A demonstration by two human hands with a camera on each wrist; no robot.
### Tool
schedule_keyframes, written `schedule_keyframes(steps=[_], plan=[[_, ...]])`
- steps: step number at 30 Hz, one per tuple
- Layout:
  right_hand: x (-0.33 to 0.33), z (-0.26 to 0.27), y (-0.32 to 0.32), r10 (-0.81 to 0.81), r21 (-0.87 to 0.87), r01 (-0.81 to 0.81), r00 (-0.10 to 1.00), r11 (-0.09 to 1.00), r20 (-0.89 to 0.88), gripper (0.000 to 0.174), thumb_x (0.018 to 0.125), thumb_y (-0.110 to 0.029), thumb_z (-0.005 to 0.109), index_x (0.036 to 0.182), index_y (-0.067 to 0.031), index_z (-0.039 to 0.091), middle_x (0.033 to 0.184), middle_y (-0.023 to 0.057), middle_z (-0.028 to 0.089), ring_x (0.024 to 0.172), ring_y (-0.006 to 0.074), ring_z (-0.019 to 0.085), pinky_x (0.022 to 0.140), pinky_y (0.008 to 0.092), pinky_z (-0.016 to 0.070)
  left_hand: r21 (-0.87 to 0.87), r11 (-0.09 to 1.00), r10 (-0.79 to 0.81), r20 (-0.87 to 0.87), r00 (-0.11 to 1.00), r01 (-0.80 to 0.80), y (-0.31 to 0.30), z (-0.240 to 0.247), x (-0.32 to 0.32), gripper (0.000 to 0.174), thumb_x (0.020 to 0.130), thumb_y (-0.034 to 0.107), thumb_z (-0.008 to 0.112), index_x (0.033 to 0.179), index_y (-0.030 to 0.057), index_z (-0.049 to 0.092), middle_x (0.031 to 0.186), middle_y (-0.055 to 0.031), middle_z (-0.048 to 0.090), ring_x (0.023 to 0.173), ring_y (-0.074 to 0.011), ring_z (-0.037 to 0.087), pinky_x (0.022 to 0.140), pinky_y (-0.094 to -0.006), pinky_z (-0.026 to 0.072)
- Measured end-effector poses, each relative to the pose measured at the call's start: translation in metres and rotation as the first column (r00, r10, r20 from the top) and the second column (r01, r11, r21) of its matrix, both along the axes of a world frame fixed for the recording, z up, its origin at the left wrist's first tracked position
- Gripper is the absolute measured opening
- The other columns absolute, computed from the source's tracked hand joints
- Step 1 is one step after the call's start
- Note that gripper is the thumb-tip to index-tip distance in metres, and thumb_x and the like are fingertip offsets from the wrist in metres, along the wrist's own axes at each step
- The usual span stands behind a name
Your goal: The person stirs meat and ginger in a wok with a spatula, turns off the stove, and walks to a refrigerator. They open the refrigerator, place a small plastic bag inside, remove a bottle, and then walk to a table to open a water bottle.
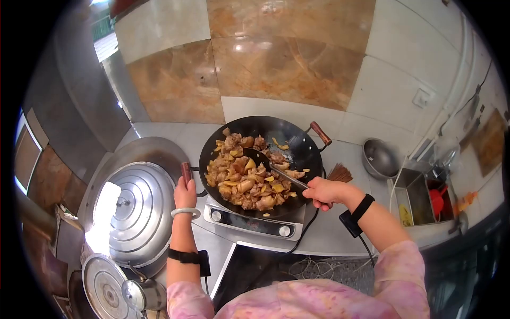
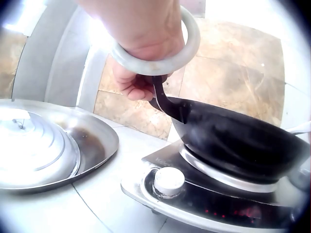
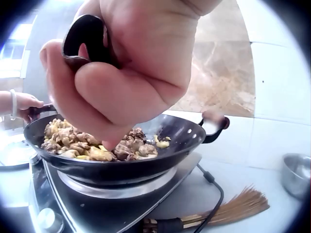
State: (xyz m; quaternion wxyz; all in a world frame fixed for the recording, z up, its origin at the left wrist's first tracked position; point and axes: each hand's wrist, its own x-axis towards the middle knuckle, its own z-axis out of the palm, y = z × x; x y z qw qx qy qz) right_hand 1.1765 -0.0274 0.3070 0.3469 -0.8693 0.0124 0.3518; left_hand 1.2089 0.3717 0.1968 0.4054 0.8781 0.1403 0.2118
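A black wok (image 1: 289,133) stands on an induction cooker (image 1: 249,226), filled on its left and front side with browned meat chunks (image 1: 234,170) and yellow slices. My left hand (image 1: 185,194), with a pale bangle on the wrist, grips the wok's left wooden handle (image 1: 185,171); the left wrist view shows its fingers curled round it. My right hand (image 1: 325,192) holds the dark handle of a spatula (image 1: 287,175). The spatula's blade lies among the meat, partly hidden by it. In the right wrist view the curled fingers (image 3: 104,92) wrap the handle's end above the wok.
To the left, a large domed metal lid (image 1: 130,207) sits in a wide pan (image 1: 159,149). A bristle brush (image 1: 339,174) and a steel bowl (image 1: 380,158) are to the right, beside a sink (image 1: 411,186) holding a red item. A black cord (image 1: 308,228) runs by the cooker.
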Motion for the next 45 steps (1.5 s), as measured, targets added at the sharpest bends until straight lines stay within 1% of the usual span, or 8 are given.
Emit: schedule_keyframes(steps=[5, 7, 11, 14, 20, 28, 38, 45], plan=[[-0.033, 0.023, -0.013, 0.095, -0.173, -0.082, 0.993, 0.982, 0.068, 0.029, 0.086, -0.019, 0.044, 0.077, 0.0075, 0.050, 0.063, 0.0128, 0.058, 0.040, 0.0188, 0.051, 0.041, 0.0335, 0.0446, -0.064, 0.996, -0.060, 0.001, 0.998, 0.060, 0.004, -0.007, -0.003, 0.029, 0.085, 0.028, 0.051, 0.100, 0.0028, 0.054, 0.089, -0.0232, 0.061, 0.087, -0.0419, 0.057, 0.074, -0.0443, 0.0435], [-0.045, 0.040, -0.034, 0.128, -0.269, -0.071, 0.972, 0.960, 0.199, 0.027, 0.085, -0.019, 0.045, 0.077, 0.0056, 0.052, 0.063, 0.0130, 0.058, 0.044, 0.0197, 0.054, 0.043, 0.0329, 0.0452, 0.003, 0.999, -0.045, 0.028, 0.999, 0.045, -0.002, 0.003, -0.010, 0.039, 0.085, 0.028, 0.052, 0.108, -0.0034, 0.055, 0.087, -0.0192, 0.063, 0.081, -0.0276, 0.061, 0.072, -0.0350, 0.0453], [-0.074, 0.085, -0.068, 0.127, -0.262, -0.001, 0.878, 0.965, 0.461, 0.028, 0.082, -0.021, 0.052, 0.105, -0.0058, 0.061, 0.073, 0.0130, 0.062, 0.061, 0.0242, 0.061, 0.060, 0.0364, 0.0479, 0.051, 0.998, -0.027, -0.015, 1.000, 0.028, -0.011, 0.019, -0.021, 0.042, 0.085, 0.029, 0.052, 0.111, -0.0039, 0.054, 0.093, -0.0222, 0.063, 0.089, -0.0326, 0.061, 0.077, -0.0365, 0.0452], [-0.083, 0.096, -0.085, 0.284, -0.388, -0.050, 0.767, 0.920, 0.575, 0.039, 0.080, -0.020, 0.056, 0.117, -0.0079, 0.056, 0.068, 0.0116, 0.060, 0.055, 0.0204, 0.058, 0.056, 0.0318, 0.0465, 0.017, 0.999, -0.049, -0.034, 0.998, 0.050, -0.011, 0.016, -0.020, 0.042, 0.085, 0.030, 0.052, 0.109, -0.0040, 0.055, 0.094, -0.0235, 0.062, 0.090, -0.0363, 0.060, 0.078, -0.0384, 0.0448], [-0.047, 0.047, -0.060, 0.417, -0.571, -0.081, 0.767, 0.817, 0.488, 0.038, 0.080, -0.018, 0.051, 0.118, -0.0171, 0.056, 0.088, 0.0133, 0.065, 0.086, 0.0320, 0.061, 0.074, 0.0420, 0.0480, 0.036, 0.998, -0.045, -0.056, 0.997, 0.047, -0.010, 0.009, -0.021, 0.038, 0.084, 0.029, 0.053, 0.106, -0.0019, 0.057, 0.089, -0.0214, 0.063, 0.085, -0.0341, 0.061, 0.075, -0.0378, 0.0450], [-0.035, 0.001, -0.016, 0.399, -0.533, -0.106, 0.786, 0.839, 0.473, 0.038, 0.080, -0.016, 0.049, 0.118, -0.0143, 0.056, 0.089, 0.0146, 0.065, 0.086, 0.0316, 0.061, 0.073, 0.0422, 0.0484, -0.041, 0.997, -0.061, 0.012, 0.998, 0.061, -0.010, 0.004, -0.020, 0.033, 0.084, 0.029, 0.051, 0.099, 0.0000, 0.055, 0.085, -0.0231, 0.061, 0.083, -0.0398, 0.058, 0.073, -0.0432, 0.0438], [-0.066, 0.051, -0.059, 0.422, -0.587, 0.006, 0.690, 0.809, 0.589, 0.033, 0.080, -0.018, 0.051, 0.111, -0.0215, 0.061, 0.081, 0.0125, 0.065, 0.076, 0.0322, 0.061, 0.066, 0.0421, 0.0484, -0.013, 0.999, -0.051, 0.025, 0.998, 0.051, -0.013, 0.007, -0.028, 0.033, 0.085, 0.029, 0.051, 0.102, 0.0011, 0.055, 0.088, -0.0230, 0.061, 0.085, -0.0401, 0.058, 0.074, -0.0432, 0.0439], [-0.031, 0.003, -0.034, 0.477, -0.619, -0.003, 0.639, 0.786, 0.603, 0.030, 0.080, -0.015, 0.052, 0.108, -0.0201, 0.062, 0.077, 0.0112, 0.064, 0.074, 0.0306, 0.062, 0.063, 0.0412, 0.0486, -0.070, 0.997, -0.042, -0.008, 0.999, 0.041, -0.008, -0.003, -0.038, 0.046, 0.084, 0.028, 0.054, 0.120, -0.0006, 0.049, 0.094, -0.0189, 0.063, 0.088, -0.0323, 0.061, 0.079, -0.0367, 0.0450]])
